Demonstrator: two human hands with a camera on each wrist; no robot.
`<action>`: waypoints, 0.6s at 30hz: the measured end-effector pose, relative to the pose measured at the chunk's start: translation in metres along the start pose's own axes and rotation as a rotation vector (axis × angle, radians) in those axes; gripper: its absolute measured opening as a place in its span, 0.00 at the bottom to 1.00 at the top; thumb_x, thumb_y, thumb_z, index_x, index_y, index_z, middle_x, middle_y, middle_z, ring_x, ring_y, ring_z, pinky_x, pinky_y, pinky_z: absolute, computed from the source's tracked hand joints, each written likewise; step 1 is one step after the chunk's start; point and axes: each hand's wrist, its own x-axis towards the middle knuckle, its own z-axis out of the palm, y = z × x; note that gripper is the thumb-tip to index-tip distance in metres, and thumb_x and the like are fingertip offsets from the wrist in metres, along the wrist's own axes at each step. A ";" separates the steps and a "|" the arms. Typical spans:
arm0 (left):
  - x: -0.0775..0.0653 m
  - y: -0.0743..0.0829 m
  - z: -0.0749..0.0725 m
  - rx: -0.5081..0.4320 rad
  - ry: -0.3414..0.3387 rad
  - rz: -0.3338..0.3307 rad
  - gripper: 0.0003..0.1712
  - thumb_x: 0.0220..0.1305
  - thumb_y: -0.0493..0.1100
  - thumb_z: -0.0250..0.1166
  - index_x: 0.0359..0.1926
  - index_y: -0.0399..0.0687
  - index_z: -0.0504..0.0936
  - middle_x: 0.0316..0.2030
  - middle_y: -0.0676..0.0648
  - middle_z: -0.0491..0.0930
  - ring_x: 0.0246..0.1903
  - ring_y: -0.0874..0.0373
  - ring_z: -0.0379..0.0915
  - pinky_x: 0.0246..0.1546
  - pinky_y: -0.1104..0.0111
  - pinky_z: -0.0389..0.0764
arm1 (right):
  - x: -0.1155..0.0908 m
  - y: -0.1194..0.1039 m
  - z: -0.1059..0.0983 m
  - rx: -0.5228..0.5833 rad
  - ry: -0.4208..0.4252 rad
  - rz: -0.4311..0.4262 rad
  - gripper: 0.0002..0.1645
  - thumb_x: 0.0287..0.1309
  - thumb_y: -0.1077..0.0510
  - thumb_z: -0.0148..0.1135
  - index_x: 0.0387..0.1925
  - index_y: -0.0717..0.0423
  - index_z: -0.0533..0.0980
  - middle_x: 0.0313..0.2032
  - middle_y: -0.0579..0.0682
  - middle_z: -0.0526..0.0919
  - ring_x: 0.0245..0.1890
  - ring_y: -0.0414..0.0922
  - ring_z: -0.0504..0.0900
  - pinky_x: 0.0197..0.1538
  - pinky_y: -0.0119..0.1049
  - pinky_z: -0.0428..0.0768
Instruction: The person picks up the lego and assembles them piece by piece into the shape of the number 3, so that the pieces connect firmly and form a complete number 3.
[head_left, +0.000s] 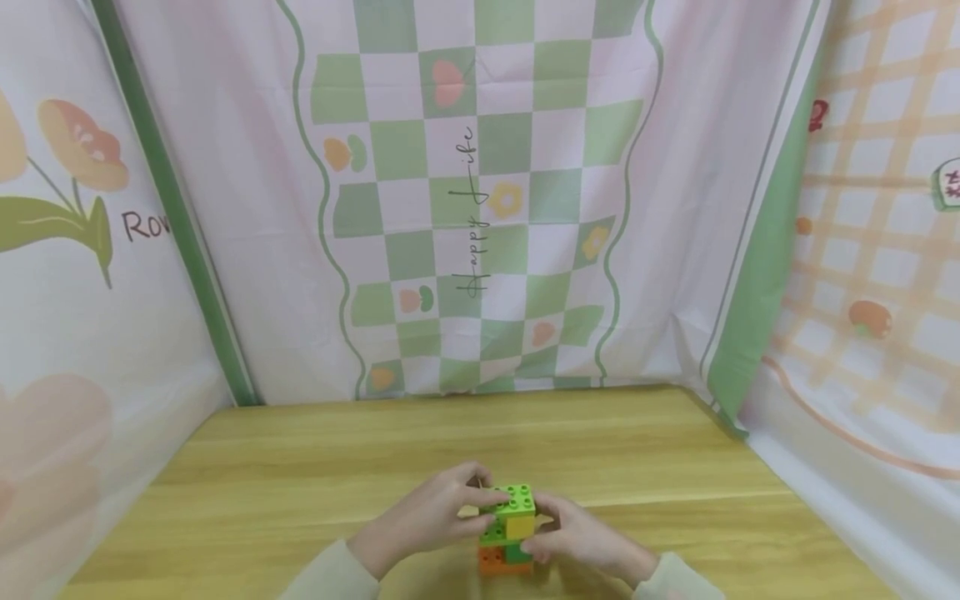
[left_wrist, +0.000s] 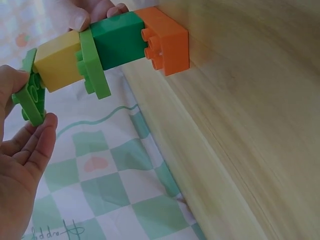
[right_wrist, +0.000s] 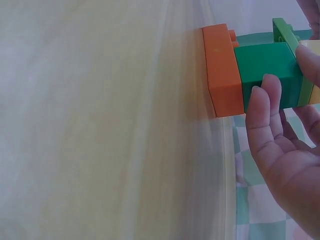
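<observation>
A short tower of toy building bricks stands upright on the wooden table. An orange brick forms its base. Above it come a dark green brick, a light green plate brick, a yellow brick and, uppermost, another light green plate brick. With thumb and fingers my left hand pinches that uppermost plate, which juts out past the yellow brick. My right hand grips the tower from the right, fingers against the dark green brick and thumb higher up. Whether the uppermost plate is fully pressed down, I cannot tell.
The wooden table extends around the tower. Behind it hangs a green-and-white checked curtain. More patterned cloth hangs at the left and at the right.
</observation>
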 end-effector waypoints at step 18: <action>0.004 -0.001 -0.002 -0.001 -0.062 -0.028 0.17 0.59 0.38 0.64 0.50 0.43 0.80 0.40 0.47 0.74 0.29 0.72 0.65 0.27 0.87 0.68 | -0.001 -0.001 -0.001 -0.023 -0.012 -0.009 0.29 0.60 0.65 0.53 0.62 0.67 0.59 0.48 0.60 0.74 0.35 0.48 0.78 0.36 0.34 0.77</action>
